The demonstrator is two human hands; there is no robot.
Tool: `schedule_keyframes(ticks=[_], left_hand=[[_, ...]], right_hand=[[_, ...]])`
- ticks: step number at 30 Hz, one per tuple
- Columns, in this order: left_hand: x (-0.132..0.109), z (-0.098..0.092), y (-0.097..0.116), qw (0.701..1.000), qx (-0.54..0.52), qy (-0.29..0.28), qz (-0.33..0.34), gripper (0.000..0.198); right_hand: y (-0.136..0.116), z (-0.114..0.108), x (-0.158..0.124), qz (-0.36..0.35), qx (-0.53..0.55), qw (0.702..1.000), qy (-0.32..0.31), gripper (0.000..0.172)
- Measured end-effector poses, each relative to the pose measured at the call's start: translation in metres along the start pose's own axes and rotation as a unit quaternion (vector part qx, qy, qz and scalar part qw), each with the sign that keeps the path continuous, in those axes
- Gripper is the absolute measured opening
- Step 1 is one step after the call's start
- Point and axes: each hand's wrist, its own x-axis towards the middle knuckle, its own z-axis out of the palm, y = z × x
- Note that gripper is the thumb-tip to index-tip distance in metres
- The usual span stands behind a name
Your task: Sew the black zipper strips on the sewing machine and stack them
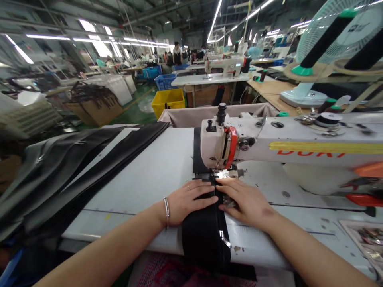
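A black fabric strip [206, 235] with a metal zipper pull runs from the table's near edge up under the needle of a white sewing machine [227, 143]. My left hand [187, 201], with a bracelet on the wrist and a ring, lies flat on the strip's left side. My right hand [247, 201] presses flat on its right side, fingertips just in front of the presser foot. Behind the machine head the black strip [196, 153] continues away across the table.
Long black strips [89, 167] are piled on the white table [155, 171] at the left. A fan [338, 44] and thread spools stand at the right. A tray of small metal parts [369, 239] sits at the right edge. Yellow bin [168, 101] and other workers are far back.
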Motion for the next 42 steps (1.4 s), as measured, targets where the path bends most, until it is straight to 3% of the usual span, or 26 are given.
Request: schedule_keyframes(ticks=[4,9,10,14,16,28,42], left_hand=[[0.001,0.001,0.002,0.999,-0.005,-0.032,-0.012,0.072],[-0.003,-0.008,-0.001,0.992,-0.007,0.116,-0.057,0.053],[-0.003,-0.009,-0.001,0.991,-0.014,0.120,-0.052,0.053],[0.003,-0.001,0.000,0.999,-0.017,-0.008,-0.034,0.067],[0.006,0.005,0.000,0.998,-0.014,-0.043,-0.053,0.076],[0.006,0.014,-0.005,0.996,-0.011,-0.036,-0.082,0.081],[0.009,0.013,-0.014,0.996,-0.028,-0.038,-0.073,0.082]], right_hand=[[-0.002,-0.001,0.000,0.004,0.007,1.000,0.003,0.044],[-0.001,-0.003,0.000,0.002,0.019,1.000,0.006,0.045],[0.000,-0.003,0.000,0.002,0.019,1.000,0.006,0.044],[0.000,-0.002,0.000,0.000,0.018,1.000,0.008,0.044],[0.000,-0.002,0.000,0.002,0.018,1.000,0.009,0.042],[0.000,-0.003,0.002,0.003,0.008,1.000,0.000,0.042],[-0.001,0.000,0.005,0.030,-0.016,0.999,0.002,0.039]])
